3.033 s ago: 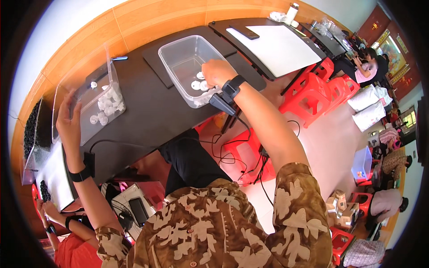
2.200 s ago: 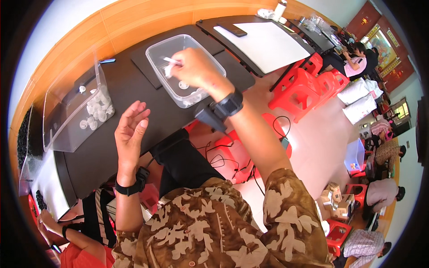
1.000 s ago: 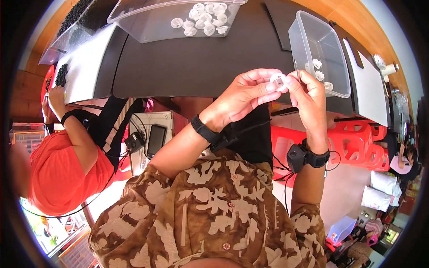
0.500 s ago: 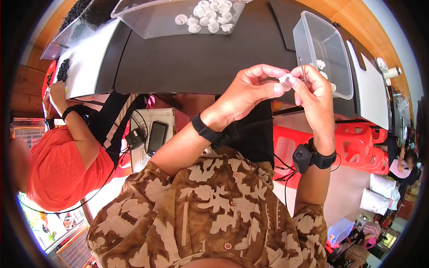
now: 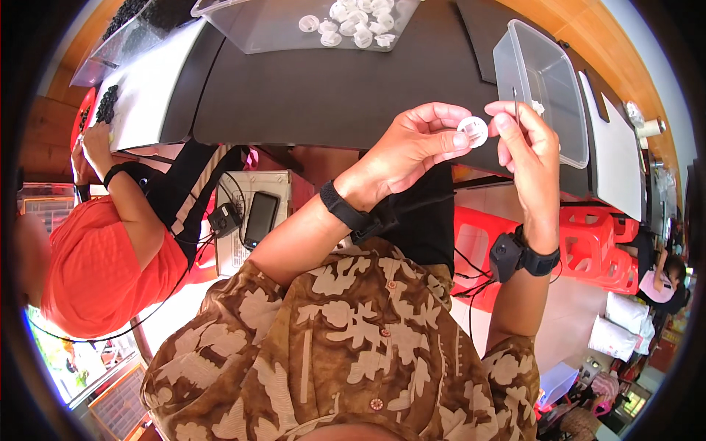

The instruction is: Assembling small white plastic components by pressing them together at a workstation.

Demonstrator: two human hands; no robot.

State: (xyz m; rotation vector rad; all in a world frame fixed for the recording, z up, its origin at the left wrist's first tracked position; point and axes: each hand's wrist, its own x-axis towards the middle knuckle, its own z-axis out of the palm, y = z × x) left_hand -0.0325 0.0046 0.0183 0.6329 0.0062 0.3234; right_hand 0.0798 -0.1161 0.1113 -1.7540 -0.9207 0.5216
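Over the dark table's near edge, my left hand (image 5: pixel 423 143) is closed, pinching a small round white plastic part (image 5: pixel 473 131) between thumb and fingers. Its ring-shaped face with a recessed middle shows. Close beside it on the right, my right hand (image 5: pixel 528 151) is closed on a thin dark metal rod tool (image 5: pixel 515 101), which sticks up past the fingers. The right fingertips look just apart from the white part. The tool's lower end is hidden in the hand.
A clear plastic bin (image 5: pixel 257 37) with several white parts (image 5: pixel 360 20) stands at the far side of the dark table (image 5: pixel 294 95). Another clear bin (image 5: pixel 515 62) is at the right. A co-worker (image 5: pixel 110 257) in red sits at left. Red stools (image 5: pixel 588 235) stand at lower right.
The white part has turned to show its round face. My right fingers have drawn off it a little to the right, still holding the metal tool. The view has shifted slightly.
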